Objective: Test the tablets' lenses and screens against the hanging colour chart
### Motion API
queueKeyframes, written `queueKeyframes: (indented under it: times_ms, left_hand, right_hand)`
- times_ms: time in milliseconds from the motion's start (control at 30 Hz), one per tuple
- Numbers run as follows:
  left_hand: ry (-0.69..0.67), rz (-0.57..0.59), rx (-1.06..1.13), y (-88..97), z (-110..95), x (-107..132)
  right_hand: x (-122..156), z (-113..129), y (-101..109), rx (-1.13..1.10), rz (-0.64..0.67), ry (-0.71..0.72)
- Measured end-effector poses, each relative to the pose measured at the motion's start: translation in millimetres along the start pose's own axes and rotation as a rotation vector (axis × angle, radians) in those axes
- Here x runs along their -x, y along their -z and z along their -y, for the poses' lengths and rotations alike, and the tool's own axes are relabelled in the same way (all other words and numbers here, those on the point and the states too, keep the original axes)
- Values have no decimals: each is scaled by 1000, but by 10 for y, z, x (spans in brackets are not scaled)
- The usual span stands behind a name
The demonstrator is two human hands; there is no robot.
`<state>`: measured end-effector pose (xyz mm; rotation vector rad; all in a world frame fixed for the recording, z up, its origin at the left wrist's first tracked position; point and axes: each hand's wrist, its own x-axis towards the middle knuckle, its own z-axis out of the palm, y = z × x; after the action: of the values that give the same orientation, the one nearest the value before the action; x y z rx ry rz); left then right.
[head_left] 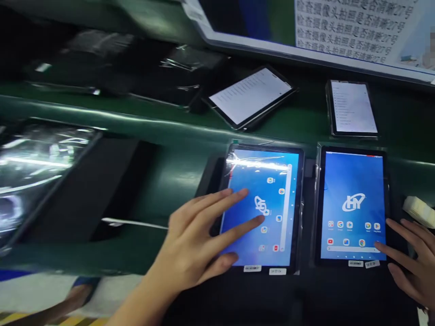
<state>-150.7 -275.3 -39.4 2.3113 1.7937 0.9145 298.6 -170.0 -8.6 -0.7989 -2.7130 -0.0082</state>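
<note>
Two tablets with lit blue home screens lie side by side on a black surface. Over the left tablet [248,244] my left hand [197,240] is spread, its index finger reaching to the screen near the logo; whether it touches, I cannot tell. My right hand [414,258] is at the right edge of the other tablet [355,181], fingers apart, one fingertip over the lower right corner of its screen. Neither hand grips anything. Small white labels [252,268] are stuck at the bottom of both tablets. Clear film seems to wrap the left one.
Behind stand two more lit tablets, one tilted [251,97] and one more upright [355,107]. A large display [350,31] with Chinese text spans the top. Film-wrapped dark items [176,77] fill the back left. A white cable [136,222] and a pale block [419,210] lie on the green mat [180,176].
</note>
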Motion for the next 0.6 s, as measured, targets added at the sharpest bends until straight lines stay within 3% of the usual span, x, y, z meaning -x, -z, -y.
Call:
queueKeyframes:
  times_ms: [200, 367, 600]
  left_hand:
    - [-197, 63, -80, -68, -55, -138]
    - [-166, 78, -94, -139, -89, -250]
    - [-192, 229, -78, -203, -178, -434]
  right_hand:
    - [135, -74, -32, 0, -46, 7]
    - [162, -99, -70, -1, -58, 6]
    - [131, -42, -83, -10, -81, -22]
